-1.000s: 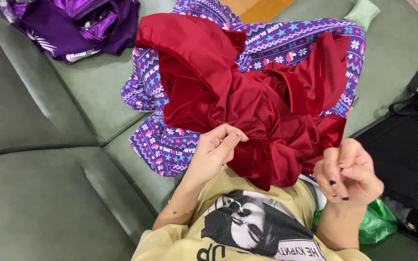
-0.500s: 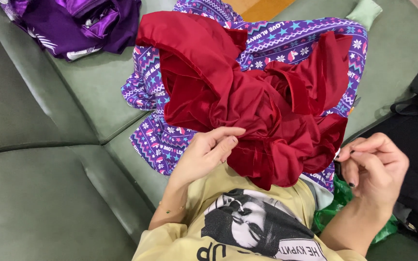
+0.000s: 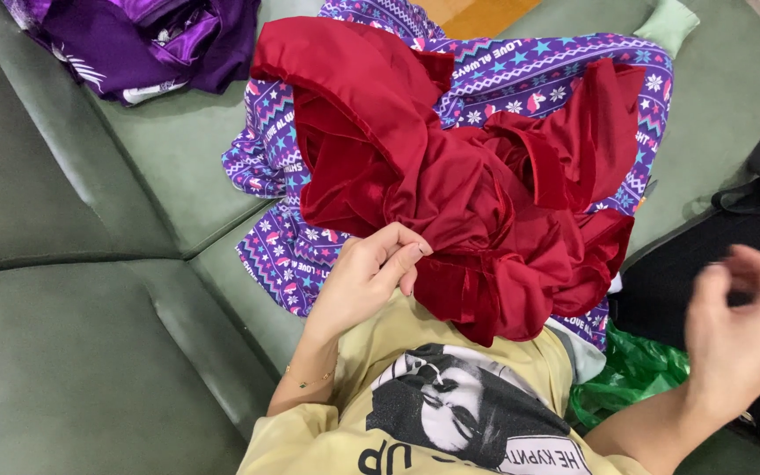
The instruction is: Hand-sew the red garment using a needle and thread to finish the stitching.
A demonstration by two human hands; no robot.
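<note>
A green leather sofa [image 3: 90, 352] fills the left and the top of the view, with a heap of shiny purple clothes [image 3: 147, 40] lying on its cushion at the upper left. A purple patterned blanket [image 3: 521, 75] with stars and zigzag bands is spread over the seat in the middle, and a pale green cloth [image 3: 670, 22] lies at its upper right corner. At the right a black bag [image 3: 749, 229] with a strap rests on the seat, and a crumpled green plastic bag [image 3: 631, 374] sits just below it.
</note>
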